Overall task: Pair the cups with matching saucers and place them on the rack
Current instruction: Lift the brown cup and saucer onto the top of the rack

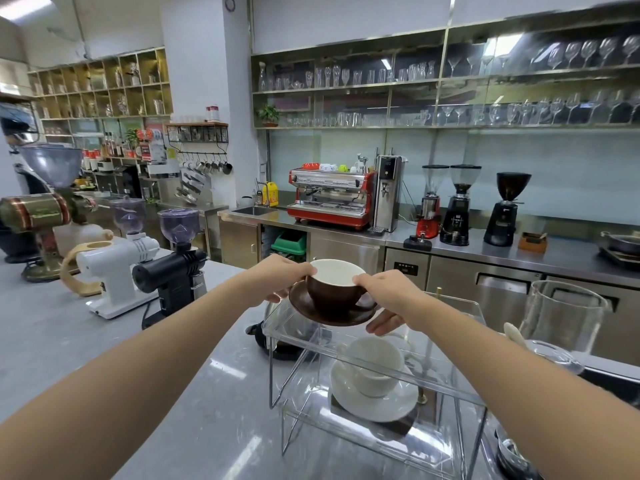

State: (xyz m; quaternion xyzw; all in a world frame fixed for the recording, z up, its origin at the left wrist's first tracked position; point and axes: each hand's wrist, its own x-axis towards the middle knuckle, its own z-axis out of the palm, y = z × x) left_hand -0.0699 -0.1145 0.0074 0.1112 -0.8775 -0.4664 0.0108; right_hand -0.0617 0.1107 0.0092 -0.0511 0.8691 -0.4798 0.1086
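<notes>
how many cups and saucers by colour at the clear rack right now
brown cup: 1
brown saucer: 1
white cup: 1
white saucer: 1
total: 4
The brown pair is held over the clear rack; the white pair sits on its lower level.

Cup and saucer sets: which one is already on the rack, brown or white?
The white cup on its white saucer sits on the lower level of the clear rack. The brown cup and brown saucer are in both hands above the top shelf.
</notes>
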